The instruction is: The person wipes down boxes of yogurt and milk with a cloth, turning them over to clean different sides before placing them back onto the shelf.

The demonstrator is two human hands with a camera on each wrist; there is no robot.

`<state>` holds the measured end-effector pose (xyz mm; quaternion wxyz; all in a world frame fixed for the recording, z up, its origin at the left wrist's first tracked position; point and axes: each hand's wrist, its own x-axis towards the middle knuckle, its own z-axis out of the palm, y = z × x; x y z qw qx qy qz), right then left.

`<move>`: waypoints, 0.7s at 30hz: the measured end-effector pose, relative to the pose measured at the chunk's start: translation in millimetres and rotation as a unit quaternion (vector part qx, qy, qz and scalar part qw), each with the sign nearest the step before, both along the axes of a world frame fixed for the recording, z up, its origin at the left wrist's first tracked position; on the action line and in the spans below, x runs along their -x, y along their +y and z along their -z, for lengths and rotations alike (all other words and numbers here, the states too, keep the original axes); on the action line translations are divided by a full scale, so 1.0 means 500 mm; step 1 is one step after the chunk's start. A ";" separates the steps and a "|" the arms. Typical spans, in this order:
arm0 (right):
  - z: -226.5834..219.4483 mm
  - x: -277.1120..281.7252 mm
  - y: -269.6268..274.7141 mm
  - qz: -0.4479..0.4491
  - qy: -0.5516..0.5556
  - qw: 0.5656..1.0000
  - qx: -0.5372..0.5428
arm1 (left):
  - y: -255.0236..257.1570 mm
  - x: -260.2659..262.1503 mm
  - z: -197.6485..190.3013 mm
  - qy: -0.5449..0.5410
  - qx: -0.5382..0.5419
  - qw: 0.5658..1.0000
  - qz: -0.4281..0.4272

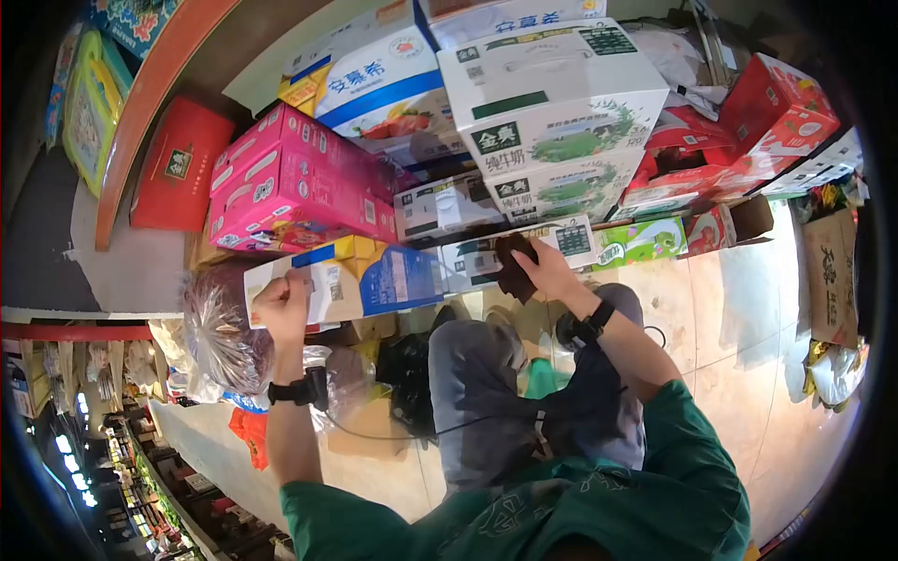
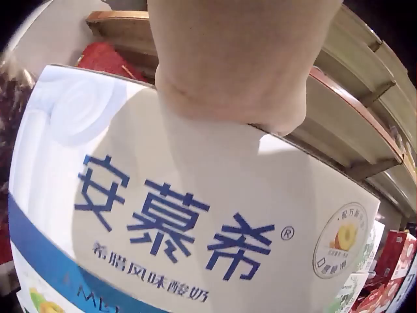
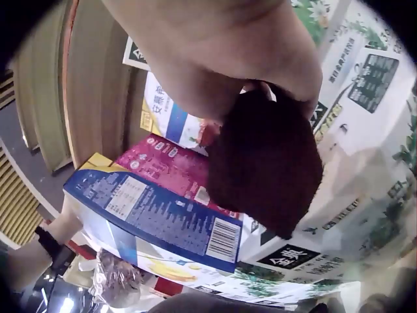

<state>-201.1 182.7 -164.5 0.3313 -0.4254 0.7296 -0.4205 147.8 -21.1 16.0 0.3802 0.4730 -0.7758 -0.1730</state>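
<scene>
My left hand grips the top of a white, blue and yellow yogurt carton near its left end. In the left wrist view the white front of this carton fills most of the picture; the fingertips are hidden behind its upper edge. With my right hand I hold a dark brown cloth over a white and green milk carton beside the yogurt carton. Seen from the right wrist, the cloth hangs bunched below the fingers.
Behind stand pink cartons, stacked white milk cartons and a red box. A green carton continues the front row to the right. A filled plastic bag sits at left, a black bag on the tiled floor.
</scene>
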 end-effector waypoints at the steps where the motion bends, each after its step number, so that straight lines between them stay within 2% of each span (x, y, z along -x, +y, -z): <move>1: 0.010 0.010 0.015 0.006 0.003 1.000 0.004 | 0.002 -0.001 -0.004 -0.006 -0.008 1.000 -0.008; 3: 0.034 0.025 0.027 0.020 0.003 1.000 0.014 | 0.011 0.017 -0.024 -0.014 0.026 1.000 0.009; 4: 0.029 0.041 0.030 0.003 0.005 0.999 -0.037 | 0.025 0.029 -0.042 -0.032 0.033 0.999 0.006; 6: 0.039 0.064 0.036 0.017 0.022 0.999 -0.024 | 0.035 0.047 -0.070 -0.054 0.050 0.997 0.011; 9: 0.069 0.102 0.045 0.013 0.047 0.997 -0.054 | 0.055 0.102 -0.147 -0.063 0.049 0.997 -0.006; 10: 0.084 0.106 0.046 0.008 0.057 0.996 -0.065 | 0.057 0.120 -0.181 -0.071 0.074 0.994 0.032; 14: 0.138 0.111 0.041 0.010 0.058 0.996 -0.062 | 0.052 0.174 -0.244 -0.073 0.106 0.991 0.023; 18: 0.144 0.116 0.044 0.009 0.041 0.996 -0.077 | 0.051 0.239 -0.273 -0.051 0.055 0.996 0.041; 21: 0.144 0.117 0.044 0.005 0.036 0.995 -0.088 | 0.036 0.274 -0.261 -0.035 0.046 0.997 0.055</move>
